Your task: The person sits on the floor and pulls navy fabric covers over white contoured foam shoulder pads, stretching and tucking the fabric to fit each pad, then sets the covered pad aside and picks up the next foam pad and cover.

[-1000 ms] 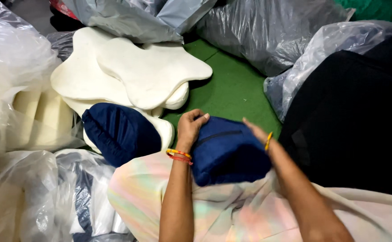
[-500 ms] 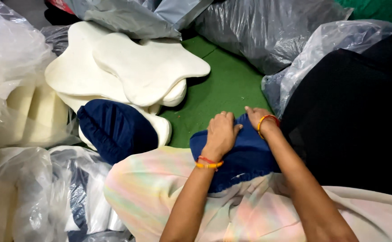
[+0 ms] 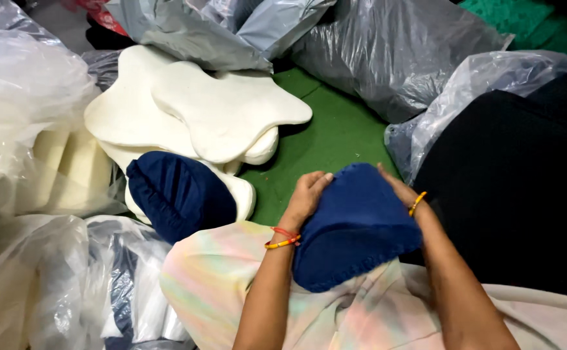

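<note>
A dark blue fabric-covered cushion [image 3: 354, 227] rests on my lap, over pastel-coloured cloth [image 3: 231, 285]. My left hand [image 3: 306, 194] grips its far left edge. On the far right edge lies my right hand [image 3: 396, 188], its fingers partly hidden behind the cushion. Both wrists wear thin bangles. A second dark blue covered cushion [image 3: 176, 194] lies to the left, beside a stack of bare white foam pieces [image 3: 212, 116].
Grey and clear plastic bags [image 3: 387, 58] crowd the far side, with more clear bags [image 3: 24, 129] holding foam on the left. A black mass [image 3: 516, 188] sits at the right. Green floor [image 3: 328, 142] shows in the middle.
The blue cushion has been turned and lifted so its broad side faces up. Both hands have shifted from on top of it to its far edges.
</note>
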